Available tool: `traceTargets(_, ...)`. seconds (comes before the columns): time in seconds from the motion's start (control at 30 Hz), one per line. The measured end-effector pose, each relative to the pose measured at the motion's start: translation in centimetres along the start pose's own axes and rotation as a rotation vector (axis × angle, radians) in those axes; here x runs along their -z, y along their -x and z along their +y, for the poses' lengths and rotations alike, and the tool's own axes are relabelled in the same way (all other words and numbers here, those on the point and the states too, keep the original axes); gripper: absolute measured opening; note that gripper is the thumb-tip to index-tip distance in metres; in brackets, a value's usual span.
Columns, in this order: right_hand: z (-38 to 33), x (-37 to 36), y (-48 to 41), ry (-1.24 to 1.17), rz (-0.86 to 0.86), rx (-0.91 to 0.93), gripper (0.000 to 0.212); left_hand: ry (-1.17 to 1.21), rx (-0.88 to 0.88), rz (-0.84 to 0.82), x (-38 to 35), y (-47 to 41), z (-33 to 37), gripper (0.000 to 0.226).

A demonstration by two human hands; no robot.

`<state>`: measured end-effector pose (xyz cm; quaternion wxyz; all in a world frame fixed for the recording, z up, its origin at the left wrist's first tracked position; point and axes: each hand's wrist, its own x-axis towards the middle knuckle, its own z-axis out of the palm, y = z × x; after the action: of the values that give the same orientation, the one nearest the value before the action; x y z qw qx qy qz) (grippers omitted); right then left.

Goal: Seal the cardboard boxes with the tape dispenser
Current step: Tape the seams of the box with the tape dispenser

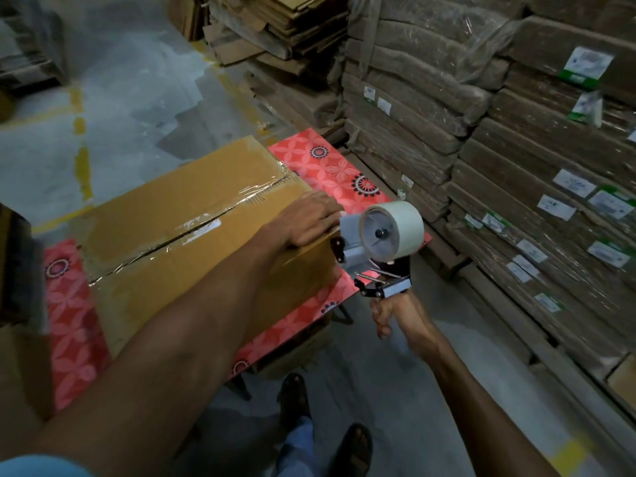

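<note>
Rests left grip [311,218], fingers straight, on the right end of the cardboard box [165,215] atop the tabletop [330,166], and curls right grip [389,313] round the handle of the tape dispenser [382,242], just beside that end.

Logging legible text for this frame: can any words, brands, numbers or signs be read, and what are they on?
No text is readable in this frame.
Too small and blurred: print on the white and green labels stuck to the wrapped cardboard bundles.
No legible characters: the torn white label scrap under the clear tape on the cardboard box.
No marking visible: the tape dispenser.
</note>
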<state>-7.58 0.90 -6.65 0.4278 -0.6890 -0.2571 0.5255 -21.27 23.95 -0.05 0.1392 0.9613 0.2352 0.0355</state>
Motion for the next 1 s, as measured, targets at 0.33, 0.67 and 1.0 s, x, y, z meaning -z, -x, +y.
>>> traceTargets(0.33,-1.1,2.3,-5.6,0.132,0.372,-0.018,0.012,-0.044,0.069,0.075,-0.5,-0.3,1.3,0.033)
traceTargets(0.67,-1.3,1.3,-18.3,0.759,0.308,-0.051,0.025,-0.061,0.022,0.047,-1.1,0.0,1.0,0.050)
traceTargets(1.0,-14.3,-2.7,-19.0,0.985,0.634,0.294,0.025,-0.056,0.479,0.130,3.2,-0.8,-13.7,0.068)
